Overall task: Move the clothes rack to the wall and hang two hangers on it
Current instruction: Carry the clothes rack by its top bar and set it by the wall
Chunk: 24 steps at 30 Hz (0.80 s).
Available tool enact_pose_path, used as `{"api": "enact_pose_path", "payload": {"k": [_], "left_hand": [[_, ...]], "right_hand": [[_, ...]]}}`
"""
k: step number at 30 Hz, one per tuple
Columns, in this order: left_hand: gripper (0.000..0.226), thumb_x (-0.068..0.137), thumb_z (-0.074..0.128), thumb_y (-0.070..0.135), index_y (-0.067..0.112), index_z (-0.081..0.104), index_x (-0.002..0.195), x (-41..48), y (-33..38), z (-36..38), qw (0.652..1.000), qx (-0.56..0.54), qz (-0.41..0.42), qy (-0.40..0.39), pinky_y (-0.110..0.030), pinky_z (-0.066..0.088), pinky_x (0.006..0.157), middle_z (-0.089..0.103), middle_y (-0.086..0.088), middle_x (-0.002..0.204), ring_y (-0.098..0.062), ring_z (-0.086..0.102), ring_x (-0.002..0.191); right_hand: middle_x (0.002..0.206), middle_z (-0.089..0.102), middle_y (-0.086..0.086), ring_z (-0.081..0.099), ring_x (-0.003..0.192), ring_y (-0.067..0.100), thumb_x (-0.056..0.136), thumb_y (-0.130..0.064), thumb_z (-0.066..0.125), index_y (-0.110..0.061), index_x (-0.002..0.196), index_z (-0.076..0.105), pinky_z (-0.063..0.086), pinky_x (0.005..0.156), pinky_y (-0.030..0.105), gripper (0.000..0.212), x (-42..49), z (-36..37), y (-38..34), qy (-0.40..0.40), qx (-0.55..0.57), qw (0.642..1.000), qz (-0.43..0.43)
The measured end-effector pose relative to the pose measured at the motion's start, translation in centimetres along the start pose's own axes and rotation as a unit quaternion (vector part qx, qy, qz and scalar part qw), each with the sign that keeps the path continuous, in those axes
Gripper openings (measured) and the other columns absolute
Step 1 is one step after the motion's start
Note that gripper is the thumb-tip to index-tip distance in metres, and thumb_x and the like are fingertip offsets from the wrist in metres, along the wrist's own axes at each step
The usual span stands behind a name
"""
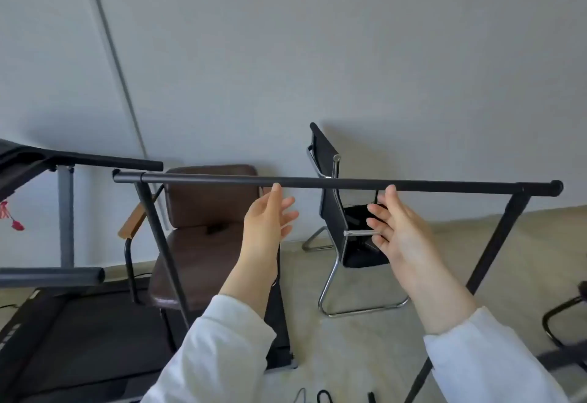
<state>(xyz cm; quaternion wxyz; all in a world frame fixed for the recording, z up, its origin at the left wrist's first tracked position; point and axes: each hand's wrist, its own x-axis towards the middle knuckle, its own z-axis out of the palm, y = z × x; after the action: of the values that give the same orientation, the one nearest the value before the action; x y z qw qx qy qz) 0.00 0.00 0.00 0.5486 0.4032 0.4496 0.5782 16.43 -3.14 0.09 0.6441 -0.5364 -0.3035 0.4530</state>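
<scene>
With the left hand (268, 223) and right hand (392, 228) both open, empty and just below the top bar of the clothes rack (333, 182) standing near the wall (317, 53), grasp evenly before shifting it.

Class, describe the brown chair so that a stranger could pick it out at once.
Start at the pale wall. At its foot, behind the clothes rack, stand two chairs. The brown chair is the left one, padded, with a wooden armrest; its neighbour, the black chair, has a chrome frame.
</scene>
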Motion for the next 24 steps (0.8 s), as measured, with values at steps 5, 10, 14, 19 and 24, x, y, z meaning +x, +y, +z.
{"api": "enact_pose_path", "payload": {"k": [5,10,14,19,24], "left_hand": [[0.02,0.091,0.044,0.039,0.023,0.054,0.084,2.8,0.1,-0.3,1.0,0.014,0.002,-0.025,-0.02,0.047,0.074,0.063,0.01,0.085,-0.005,0.059,0.074],[0.037,0.092,0.044,0.035,0.004,0.06,0.102,4.7,-0.3,-0.1,0.999,0.038,0.026,-0.026,-0.023,0.051,0.072,0.065,-0.001,0.081,-0.006,0.063,0.063],[0.027,0.092,0.045,0.031,0.007,0.058,0.094,4.9,-0.4,0.4,0.998,0.032,0.043,-0.029,-0.029,0.052,0.079,0.066,0.004,0.079,-0.011,0.063,0.069],[0.018,0.092,0.044,0.028,0.022,0.054,0.078,4.1,-0.4,1.3,0.997,0.028,0.058,-0.052,-0.011,0.049,0.057,0.065,0.007,0.078,0.0,0.062,0.058],[0.018,0.092,0.044,0.029,0.02,0.056,0.081,2.7,-0.3,2.8,0.994,0.025,0.067,-0.081,-0.014,0.049,0.063,0.065,0.007,0.076,0.004,0.062,0.056]], "right_hand": [[0.081,0.064,-0.005,0.055,0.069,0.01,0.086,-0.048,0.048,-0.021,0.082,0.058,0.038,0.059,0.021,0.029,1.6,1.5,-0.3,0.023,0.002,1.0,0.013],[0.074,0.06,-0.005,0.051,0.065,0.01,0.09,-0.039,0.046,-0.022,0.073,0.052,0.038,0.061,0.022,0.025,2.5,2.1,-0.5,0.052,-0.012,0.998,-0.02],[0.072,0.058,-0.005,0.049,0.064,0.01,0.091,-0.033,0.045,-0.022,0.071,0.051,0.037,0.062,0.024,0.024,2.7,2.0,-0.3,0.08,-0.013,0.996,-0.048],[0.071,0.057,-0.005,0.049,0.062,0.009,0.091,-0.032,0.045,-0.023,0.07,0.05,0.038,0.062,0.023,0.024,2.4,1.2,-0.8,0.113,0.001,0.992,-0.055],[0.072,0.057,-0.006,0.049,0.061,0.008,0.091,-0.033,0.045,-0.023,0.072,0.051,0.038,0.06,0.021,0.023,1.1,-0.7,-1.6,0.135,0.004,0.989,-0.061]]}}
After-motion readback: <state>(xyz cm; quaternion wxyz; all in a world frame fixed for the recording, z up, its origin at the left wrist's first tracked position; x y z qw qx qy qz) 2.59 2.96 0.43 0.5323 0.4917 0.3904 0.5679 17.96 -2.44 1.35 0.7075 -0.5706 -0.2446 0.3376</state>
